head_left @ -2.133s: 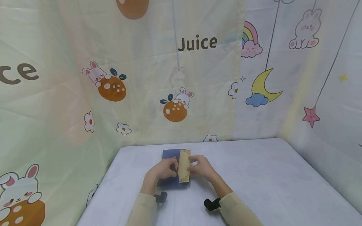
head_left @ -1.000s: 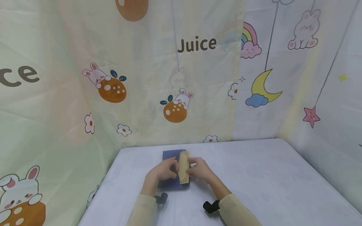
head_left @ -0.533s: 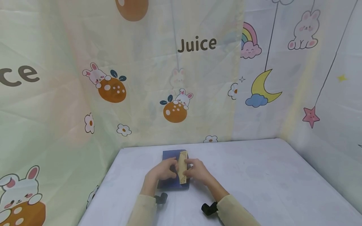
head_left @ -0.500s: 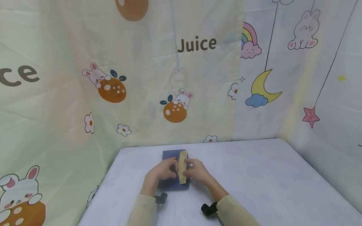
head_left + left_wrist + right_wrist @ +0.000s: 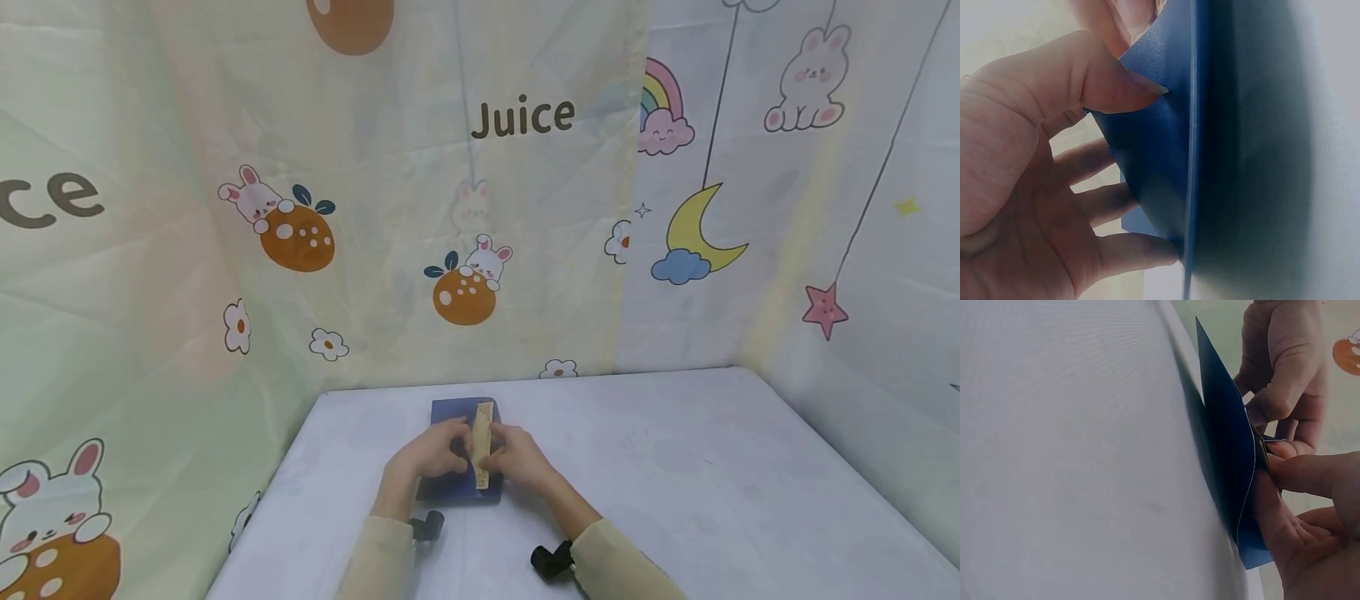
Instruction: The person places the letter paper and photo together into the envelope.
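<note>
A dark blue paper envelope [image 5: 452,409] lies near the far side of the table. At its right part shows a narrow cream card [image 5: 483,446] with a gold ornamental print, the left part apparently tucked into the envelope. My left hand [image 5: 433,452] holds the envelope from the left; in the left wrist view its thumb presses on the blue paper [image 5: 1147,140] and its fingers lie behind. At the card's right edge, my right hand [image 5: 523,457] pinches with thumb and fingers. In the right wrist view, my right hand [image 5: 1319,515] meets the left over the blue paper [image 5: 1225,444].
The white table [image 5: 675,475] extends widely to the right. Printed cloth curtains [image 5: 375,317] rise behind it and on both sides. A black wrist camera [image 5: 429,527] sits on the left wrist and another black camera [image 5: 552,562] on the right.
The right hand has moved steadily left with the card's right edge, so less of the card's width shows now. The left hand and envelope stay almost in place.
</note>
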### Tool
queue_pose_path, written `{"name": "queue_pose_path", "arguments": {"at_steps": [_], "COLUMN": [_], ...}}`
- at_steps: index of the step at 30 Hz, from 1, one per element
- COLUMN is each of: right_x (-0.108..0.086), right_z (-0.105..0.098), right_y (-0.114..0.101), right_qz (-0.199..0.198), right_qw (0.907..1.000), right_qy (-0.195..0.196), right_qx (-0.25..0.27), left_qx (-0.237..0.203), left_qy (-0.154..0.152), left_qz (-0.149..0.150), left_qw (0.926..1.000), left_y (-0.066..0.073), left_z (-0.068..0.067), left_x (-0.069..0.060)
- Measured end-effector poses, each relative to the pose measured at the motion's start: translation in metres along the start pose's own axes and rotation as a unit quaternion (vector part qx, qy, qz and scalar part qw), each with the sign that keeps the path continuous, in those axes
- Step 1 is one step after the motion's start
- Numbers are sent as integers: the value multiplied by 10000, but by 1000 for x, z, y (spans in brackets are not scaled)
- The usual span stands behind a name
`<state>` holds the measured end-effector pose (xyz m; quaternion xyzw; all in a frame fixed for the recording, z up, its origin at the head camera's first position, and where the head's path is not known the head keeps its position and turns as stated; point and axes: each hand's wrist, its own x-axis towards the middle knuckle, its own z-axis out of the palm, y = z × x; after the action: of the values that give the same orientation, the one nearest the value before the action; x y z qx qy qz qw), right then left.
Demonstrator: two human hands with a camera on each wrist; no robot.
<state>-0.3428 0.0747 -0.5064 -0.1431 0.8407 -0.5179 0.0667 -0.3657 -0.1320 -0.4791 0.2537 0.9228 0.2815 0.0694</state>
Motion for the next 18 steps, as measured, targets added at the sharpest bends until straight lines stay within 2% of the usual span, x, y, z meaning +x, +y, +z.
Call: {"name": "queue_pose_path", "arguments": {"at_steps": [5,12,18], "right_x": [0,-1,-3], "right_z": [1,-8,-9], "right_y": [0,3,0], "right_qz": [-57,-9,-41], "right_qw": [9997,9983,9989], "right_qy": [-194,-328,-343], "right_qx": [-126,484,329], "left_qx": [60,67,80], "left_qy": [-18,-2,7], "left_qz": [28,32,136], "left_qw": [10000,10000,9999], "left_y": [-1,0,-1], "left_z": [0,-1,0], "left_x": [0,-1,0]}}
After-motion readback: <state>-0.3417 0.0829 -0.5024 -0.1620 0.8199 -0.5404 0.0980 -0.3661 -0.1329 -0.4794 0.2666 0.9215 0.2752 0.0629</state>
